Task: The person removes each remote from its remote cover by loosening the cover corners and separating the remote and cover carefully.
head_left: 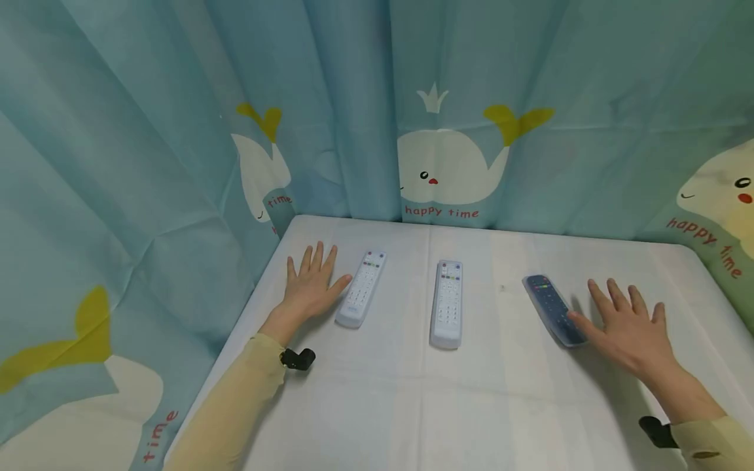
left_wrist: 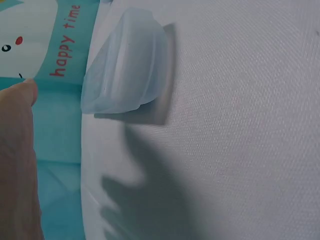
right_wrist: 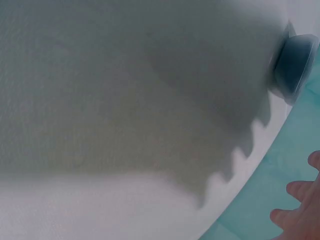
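Three remote controls lie apart on a white table. My left hand (head_left: 309, 286), fingers spread, is beside the left white remote (head_left: 362, 288); its thumb points toward that remote, and whether they touch I cannot tell. In the left wrist view the remote's end (left_wrist: 132, 65) shows a translucent cover. A second white remote (head_left: 447, 304) lies in the middle, away from both hands. On the right, a dark blue remote (head_left: 554, 309) lies slanted, with my right hand (head_left: 633, 330) spread beside it, the thumb over its near edge. The right wrist view shows the dark remote's end (right_wrist: 295, 67) and the hand's shadow.
A white cloth covers the table (head_left: 377, 405). Blue-green curtains (head_left: 353, 98) printed with whales hang along its back and left side. Each wrist bears a small black device, the left one (head_left: 298, 359) and the right one (head_left: 658, 432).
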{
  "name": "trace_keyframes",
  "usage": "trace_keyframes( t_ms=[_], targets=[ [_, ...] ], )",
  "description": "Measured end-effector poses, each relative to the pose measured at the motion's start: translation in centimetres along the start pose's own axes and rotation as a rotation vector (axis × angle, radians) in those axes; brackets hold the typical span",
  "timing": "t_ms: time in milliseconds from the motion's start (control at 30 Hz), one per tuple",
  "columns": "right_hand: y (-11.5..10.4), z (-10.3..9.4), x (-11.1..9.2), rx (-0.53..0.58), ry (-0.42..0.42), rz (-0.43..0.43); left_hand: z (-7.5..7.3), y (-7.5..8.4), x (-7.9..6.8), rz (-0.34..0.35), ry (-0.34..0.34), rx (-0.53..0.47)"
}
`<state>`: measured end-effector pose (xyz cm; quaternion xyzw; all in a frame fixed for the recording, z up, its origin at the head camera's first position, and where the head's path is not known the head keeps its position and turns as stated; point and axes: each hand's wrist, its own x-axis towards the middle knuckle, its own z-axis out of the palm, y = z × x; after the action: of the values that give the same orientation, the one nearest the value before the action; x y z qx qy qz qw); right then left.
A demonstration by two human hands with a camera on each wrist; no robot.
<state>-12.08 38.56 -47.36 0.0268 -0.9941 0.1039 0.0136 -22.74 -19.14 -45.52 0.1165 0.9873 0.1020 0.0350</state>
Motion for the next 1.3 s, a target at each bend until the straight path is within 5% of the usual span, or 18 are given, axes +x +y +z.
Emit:
trace_keyframes(
  t_ms=[833, 1300],
  targets=[
    [-3.8, -0.6, 1.9, 0.063, 0.060, -0.079, -0.7, 0.0, 0.7, -0.005, -0.028, -0.024],
    [-11.4, -2.1, 5.0, 0.282, 0.105, -0.179, -2.6, 0.1, 1.3, -0.005, -0.151, -0.288]
  ],
)
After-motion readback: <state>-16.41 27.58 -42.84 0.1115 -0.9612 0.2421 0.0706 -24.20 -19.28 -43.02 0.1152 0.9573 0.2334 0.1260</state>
